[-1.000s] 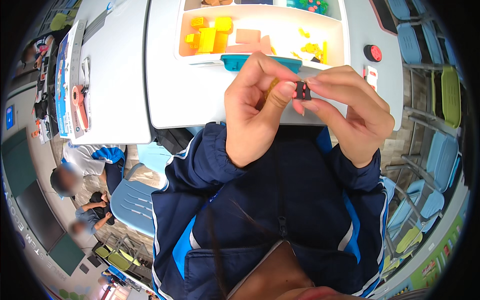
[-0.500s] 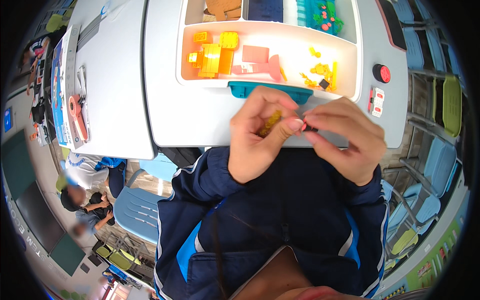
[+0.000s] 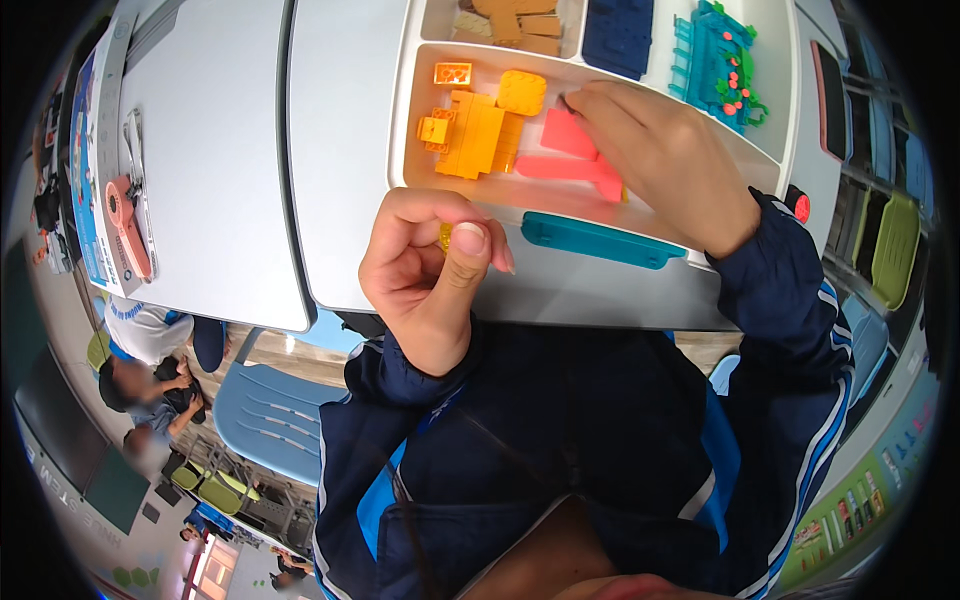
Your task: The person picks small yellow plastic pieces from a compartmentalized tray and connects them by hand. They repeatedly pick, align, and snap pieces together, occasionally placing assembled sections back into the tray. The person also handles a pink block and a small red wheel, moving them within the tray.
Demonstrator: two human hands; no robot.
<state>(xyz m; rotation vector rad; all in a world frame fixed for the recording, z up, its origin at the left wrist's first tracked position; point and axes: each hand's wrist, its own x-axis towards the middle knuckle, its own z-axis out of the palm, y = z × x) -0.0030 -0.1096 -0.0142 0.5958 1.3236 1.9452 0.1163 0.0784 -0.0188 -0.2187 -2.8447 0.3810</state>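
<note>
My left hand (image 3: 425, 275) is curled closed above the table's near edge, thumb against fingers. A small yellow toy-brick piece (image 3: 445, 237) shows partly inside it. My right hand (image 3: 665, 160) reaches into the white sorting tray (image 3: 400, 140), fingers pressed together beside a square pink plate (image 3: 571, 133). At its fingertips is a small dark spot; what it grips is mostly hidden. A long pink piece (image 3: 560, 168) lies under the wrist side of that hand. Left of these sits a cluster of orange-yellow bricks (image 3: 470, 135), with a yellow rounded plate (image 3: 521, 93) and an orange brick (image 3: 453, 73) nearby.
Other tray compartments hold brown pieces (image 3: 515, 22), dark blue plates (image 3: 618, 38) and teal pieces (image 3: 705, 70) with green and coral bits. A teal handle (image 3: 600, 240) fronts the tray. A pink handheld tool (image 3: 125, 225) lies far left; a blue chair (image 3: 265, 420) stands behind left.
My hands have parted: the right moved away from the left into the tray, and the left shifted left with the yellow piece. The tray appears farther right in view.
</note>
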